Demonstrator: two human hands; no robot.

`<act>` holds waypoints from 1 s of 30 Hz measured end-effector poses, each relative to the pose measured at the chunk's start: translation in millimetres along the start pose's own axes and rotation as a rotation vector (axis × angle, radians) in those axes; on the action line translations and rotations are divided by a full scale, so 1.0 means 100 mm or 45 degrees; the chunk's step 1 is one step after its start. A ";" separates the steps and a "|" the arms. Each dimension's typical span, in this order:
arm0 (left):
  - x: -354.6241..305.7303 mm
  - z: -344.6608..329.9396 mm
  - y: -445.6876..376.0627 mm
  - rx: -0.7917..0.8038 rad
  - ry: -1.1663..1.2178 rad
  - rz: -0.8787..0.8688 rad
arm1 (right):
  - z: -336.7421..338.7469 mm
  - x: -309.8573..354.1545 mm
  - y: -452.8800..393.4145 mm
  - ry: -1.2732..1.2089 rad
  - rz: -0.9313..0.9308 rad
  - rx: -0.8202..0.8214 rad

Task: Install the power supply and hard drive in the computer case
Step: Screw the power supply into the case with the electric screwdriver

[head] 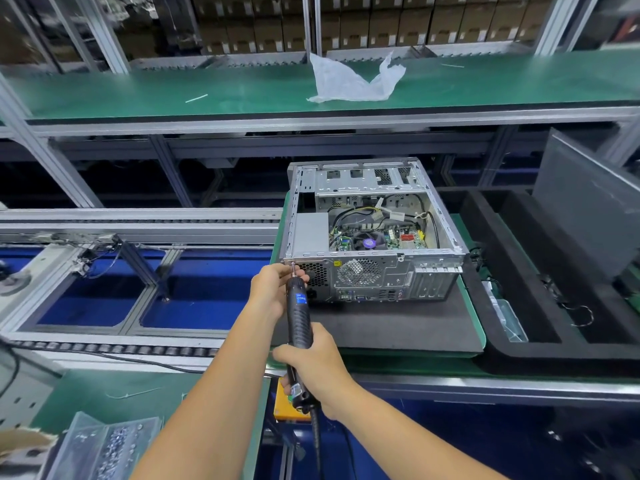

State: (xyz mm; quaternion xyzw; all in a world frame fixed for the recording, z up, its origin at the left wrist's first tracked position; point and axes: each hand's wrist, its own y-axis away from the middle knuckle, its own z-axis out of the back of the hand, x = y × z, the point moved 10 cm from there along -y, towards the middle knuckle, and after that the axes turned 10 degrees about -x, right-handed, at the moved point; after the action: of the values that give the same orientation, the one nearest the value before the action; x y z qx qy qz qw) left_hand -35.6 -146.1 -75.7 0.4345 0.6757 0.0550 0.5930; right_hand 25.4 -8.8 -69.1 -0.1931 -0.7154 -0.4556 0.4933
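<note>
Right hand (pixel 311 362) wrapped around rear of electric screwdriver (pixel 297 313), just in front of computer case (pixel 370 233). Left hand (pixel 273 289) pinching screwdriver tip, bit against case's rear top-left corner. Power supply (pixel 311 233) already seated inside case, left rear bay, directly behind left hand. Case lying open-side-up on black foam pad (pixel 398 323). Screw tray (pixel 104 448) well in front-left of case.

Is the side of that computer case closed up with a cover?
No, the computer case lies open on top, so the motherboard with its fan and cables shows inside.
</note>
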 end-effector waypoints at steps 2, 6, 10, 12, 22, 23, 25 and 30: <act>-0.01 0.00 -0.01 0.005 -0.002 -0.006 | -0.03 -0.01 0.00 -0.042 -0.016 0.013; -0.01 -0.05 0.03 0.034 -0.016 0.006 | -0.06 -0.02 0.00 -0.073 -0.026 0.017; 0.01 -0.06 0.03 0.057 -0.011 0.030 | -0.08 -0.01 0.02 -0.098 -0.028 0.050; 0.01 -0.05 0.02 0.053 -0.013 0.027 | -0.08 -0.01 0.02 -0.121 -0.028 0.065; 0.01 -0.06 0.04 0.063 0.043 -0.017 | -0.02 0.06 -0.02 -0.081 -0.047 0.070; 0.01 -0.06 0.04 0.063 0.049 -0.025 | -0.01 0.07 -0.03 -0.080 -0.045 0.065; 0.01 -0.07 0.05 0.070 0.065 -0.028 | -0.03 0.07 -0.04 -0.079 -0.047 0.055; 0.03 -0.07 0.05 0.072 0.084 0.007 | -0.07 0.05 -0.06 -0.069 -0.040 0.043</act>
State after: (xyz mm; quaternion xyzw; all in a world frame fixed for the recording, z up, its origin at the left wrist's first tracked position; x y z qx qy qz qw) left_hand -38.8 -138.1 -72.9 0.4508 0.6949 0.0518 0.5579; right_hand 23.0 -18.8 -67.0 -0.1858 -0.7391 -0.4457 0.4697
